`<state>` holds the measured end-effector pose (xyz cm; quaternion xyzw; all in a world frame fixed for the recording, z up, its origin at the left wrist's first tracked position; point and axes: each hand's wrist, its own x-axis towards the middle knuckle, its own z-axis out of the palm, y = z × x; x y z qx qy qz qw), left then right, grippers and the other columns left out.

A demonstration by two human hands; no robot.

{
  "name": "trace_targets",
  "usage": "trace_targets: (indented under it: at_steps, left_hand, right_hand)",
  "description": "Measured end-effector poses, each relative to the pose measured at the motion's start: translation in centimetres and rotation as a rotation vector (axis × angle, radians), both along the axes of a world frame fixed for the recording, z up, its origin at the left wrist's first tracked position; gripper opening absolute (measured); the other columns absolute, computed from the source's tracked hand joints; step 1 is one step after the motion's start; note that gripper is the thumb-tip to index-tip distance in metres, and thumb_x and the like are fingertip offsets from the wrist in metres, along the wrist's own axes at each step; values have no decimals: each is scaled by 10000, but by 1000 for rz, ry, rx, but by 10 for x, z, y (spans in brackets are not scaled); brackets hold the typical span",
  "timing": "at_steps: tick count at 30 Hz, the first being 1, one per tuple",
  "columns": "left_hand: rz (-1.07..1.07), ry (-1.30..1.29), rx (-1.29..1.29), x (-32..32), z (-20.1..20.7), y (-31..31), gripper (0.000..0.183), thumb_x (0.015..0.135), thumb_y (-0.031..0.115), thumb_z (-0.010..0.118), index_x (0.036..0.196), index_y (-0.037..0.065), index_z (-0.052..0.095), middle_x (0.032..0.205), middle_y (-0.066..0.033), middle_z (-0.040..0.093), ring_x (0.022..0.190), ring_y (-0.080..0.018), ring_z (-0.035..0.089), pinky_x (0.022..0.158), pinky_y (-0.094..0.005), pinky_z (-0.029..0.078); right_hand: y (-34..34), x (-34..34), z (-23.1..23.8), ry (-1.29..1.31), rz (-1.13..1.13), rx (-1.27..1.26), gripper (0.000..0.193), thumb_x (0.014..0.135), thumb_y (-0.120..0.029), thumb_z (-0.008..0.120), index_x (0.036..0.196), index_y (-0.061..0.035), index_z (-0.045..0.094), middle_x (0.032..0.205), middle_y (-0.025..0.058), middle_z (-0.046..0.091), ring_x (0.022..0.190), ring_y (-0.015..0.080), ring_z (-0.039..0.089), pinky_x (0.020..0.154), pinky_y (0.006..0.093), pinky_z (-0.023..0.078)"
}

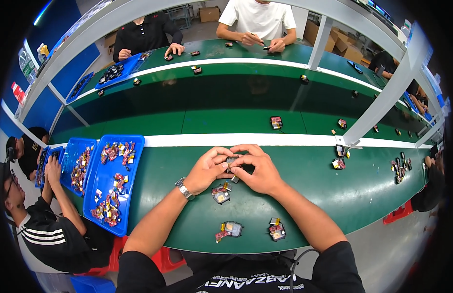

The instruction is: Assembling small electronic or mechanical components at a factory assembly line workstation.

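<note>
While a small dark-cased unit (231,160) is being held between the curled fingers of the left hand (205,170) and the right hand (259,171), near the far edge of the desk (299,190), one similar case (220,194) is being supported just nearside of them. Two further cases (232,228) are being carried by the near edge; loose parts are being contained by a blue tray (103,177) leftward.

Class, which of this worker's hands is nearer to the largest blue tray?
Left. The left hand is to the right of the blue tray, apart from it, at the small dark case; the right hand is farther right, at the case's other side.
</note>
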<state>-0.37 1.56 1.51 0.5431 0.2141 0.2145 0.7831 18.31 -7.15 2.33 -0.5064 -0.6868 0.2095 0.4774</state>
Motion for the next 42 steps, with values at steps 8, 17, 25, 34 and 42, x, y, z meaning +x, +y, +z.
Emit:
trace_targets:
  at_steps: [8,17,25,34,42]
  left_hand:
    - [-28,-113,-77,-1,-7,2,254,1008,104,509,1257,82,468,1310,-109,566,1151,-160,589,928,-322,529]
    - [-22,-132,-74,-1,-8,2,246,1012,105,512,1253,80,468,1301,-108,572,1135,-158,594,927,-319,535]
    - [50,-158,-38,2,-8,-1,234,991,84,552,1211,72,473,1372,-184,535,1215,-211,580,958,-361,536]
    - [26,-246,-68,2,-11,1,217,991,81,551,1196,85,482,1362,-154,547,1179,-184,591,952,-342,526]
    - [95,-222,-6,3,-12,-3,217,993,68,540,1200,74,476,1379,-162,526,1188,-207,585,963,-371,522]
  right_hand:
    - [-3,-10,4,-39,-99,61,94,804,-56,717,898,-58,722,1192,80,626,1099,258,568,899,363,506]
    - [-4,-12,3,-111,-132,143,160,787,-32,720,945,-57,730,1203,76,623,1111,264,561,883,369,510]
    - [0,-13,-1,-20,-122,112,206,774,-22,725,972,-74,746,1228,84,616,1156,274,544,904,382,511]
    - [-2,-18,0,-34,-201,162,162,773,-44,719,931,-65,743,1206,78,622,1152,289,546,935,388,483]
    - [-2,-17,1,48,-91,68,211,782,-37,711,991,-62,734,1304,86,581,1224,307,507,974,403,472]
